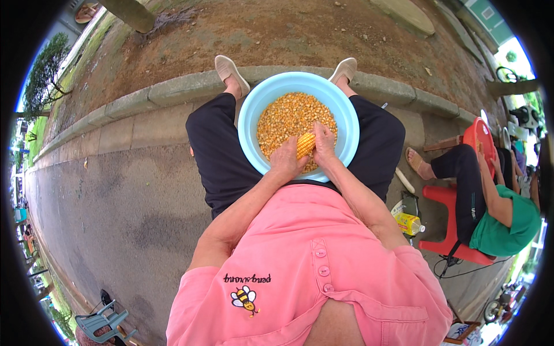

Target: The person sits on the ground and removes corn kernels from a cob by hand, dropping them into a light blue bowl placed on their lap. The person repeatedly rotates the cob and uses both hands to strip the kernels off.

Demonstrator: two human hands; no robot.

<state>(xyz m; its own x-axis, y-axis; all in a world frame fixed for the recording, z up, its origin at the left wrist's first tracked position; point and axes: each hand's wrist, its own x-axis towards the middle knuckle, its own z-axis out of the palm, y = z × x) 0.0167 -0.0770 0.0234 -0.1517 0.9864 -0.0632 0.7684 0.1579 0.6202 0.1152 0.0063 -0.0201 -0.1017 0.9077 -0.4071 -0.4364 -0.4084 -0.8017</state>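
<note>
A light blue plastic basin (249,142) rests between the person's thighs, with loose yellow-orange corn kernels (288,110) spread over its bottom. Above the kernels, my left hand (286,160) grips one end of a corn cob (305,145) that still bears rows of kernels. The cob slants between both hands. My right hand (323,142) is closed around its other end, fingertips near the top of the cob. The wrists lie over the basin's near rim. Part of the cob is hidden by the fingers.
A concrete kerb (173,91) runs beyond the basin, with bare soil behind it. At right lie a pale bare cob (405,180) and a yellow-labelled bottle (409,223). Another person in green (504,225) sits there on a red plastic stool (450,212), holding a red basin (480,134).
</note>
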